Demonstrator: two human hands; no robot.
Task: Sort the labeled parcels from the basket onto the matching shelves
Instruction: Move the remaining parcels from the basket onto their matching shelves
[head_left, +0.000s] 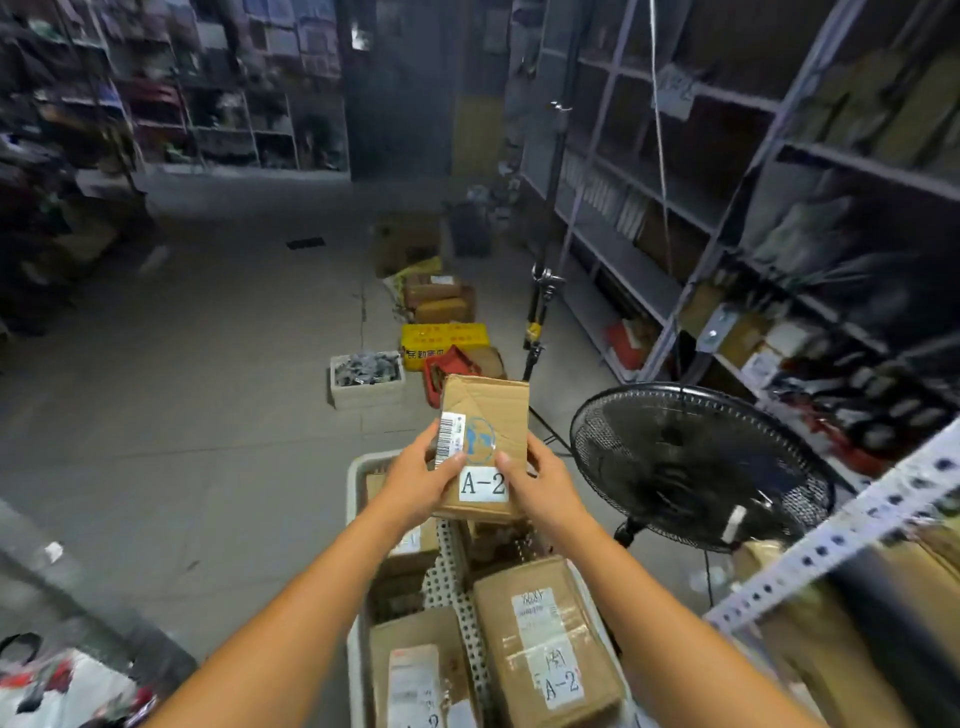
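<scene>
A brown cardboard parcel (493, 415) with a barcode sticker and a white "A-2" label is held up above the far end of the basket. My left hand (418, 480) grips its left side and my right hand (540, 486) grips its right side. Below, the white perforated basket (358, 478) holds several more parcels. One is a taped box (540, 639) also labeled "A-2". Another labeled box (421, 675) lies at the near left. Grey metal shelves (691, 208) run along the right wall.
A black standing fan (696, 462) is just right of the basket. A perforated shelf post (852, 530) juts in at the right. Crates and boxes (441, 338) line the concrete floor ahead. A black pole (537, 312) stands by the shelves. More shelving fills the far left.
</scene>
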